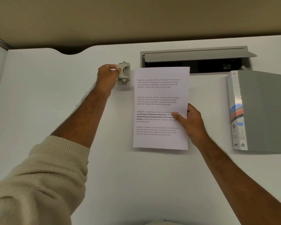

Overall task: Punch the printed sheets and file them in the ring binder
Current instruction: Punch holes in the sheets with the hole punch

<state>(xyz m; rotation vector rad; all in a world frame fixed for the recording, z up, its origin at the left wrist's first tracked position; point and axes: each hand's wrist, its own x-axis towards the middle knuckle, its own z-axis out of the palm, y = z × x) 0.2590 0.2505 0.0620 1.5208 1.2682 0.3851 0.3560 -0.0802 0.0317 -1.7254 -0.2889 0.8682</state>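
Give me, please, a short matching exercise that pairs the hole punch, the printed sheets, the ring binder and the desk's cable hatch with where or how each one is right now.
Things:
1. hole punch
2. printed sheets
3. ring binder
4. cable hatch

States:
A. lies closed at the right of the desk
B. lid propped open at the back of the desk
C. gripped by the left hand
D. pinched at the right edge by the right hand

Pairs: 1-C, 2-D, 3-A, 4-B

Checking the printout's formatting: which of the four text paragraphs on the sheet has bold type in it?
The third paragraph from the top on the printed sheet, the one the right hand's thumb lies over. Part of it is bold; the other three are in plain type throughout.
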